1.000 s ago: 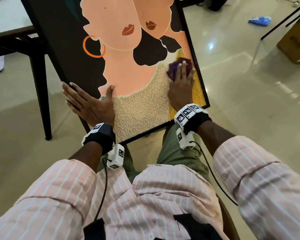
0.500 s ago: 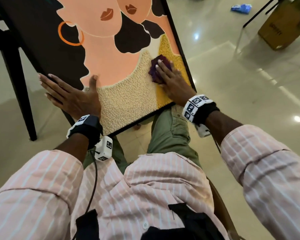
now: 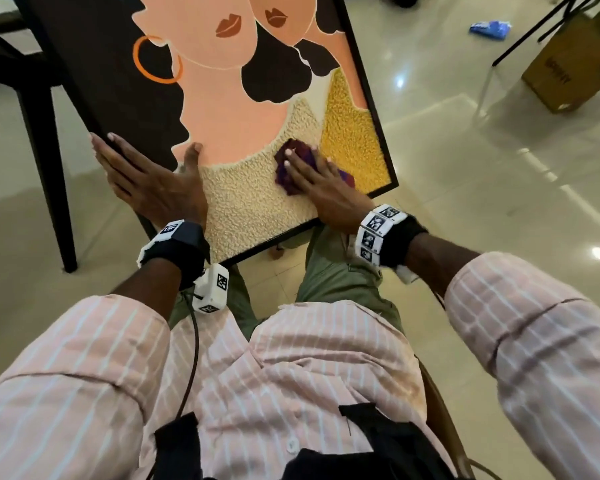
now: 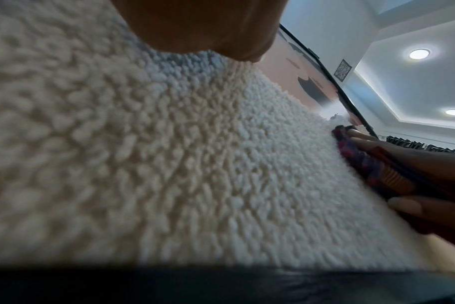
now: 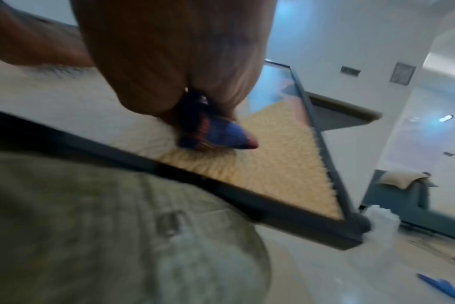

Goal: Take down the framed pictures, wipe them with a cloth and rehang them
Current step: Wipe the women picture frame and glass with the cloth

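A black-framed picture [image 3: 222, 98] of two faces, with cream and yellow textured patches, stands tilted on my lap and leans away from me. My left hand [image 3: 149, 178] braces its left edge, fingers straight along the frame and thumb lying on the front. My right hand [image 3: 312, 174] presses a purple cloth [image 3: 284, 176] flat onto the cream patch, close to the yellow patch. The left wrist view shows the cream texture [image 4: 169, 164] up close and the cloth [image 4: 364, 164] under the right hand's fingers. The right wrist view is blurred; there the cloth [image 5: 221, 133] pokes out from under my palm.
A dark table leg [image 3: 45, 161] stands at the left, behind the picture. A cardboard box [image 3: 568, 71], thin black stand legs [image 3: 534, 32] and a blue wrapper [image 3: 489, 29] lie on the glossy tiled floor to the right. My knees in green trousers [image 3: 336, 271] are under the frame.
My right hand has slid the cloth left and down, from the yellow patch near the right frame edge onto the cream patch. The left hand keeps its place on the left edge.
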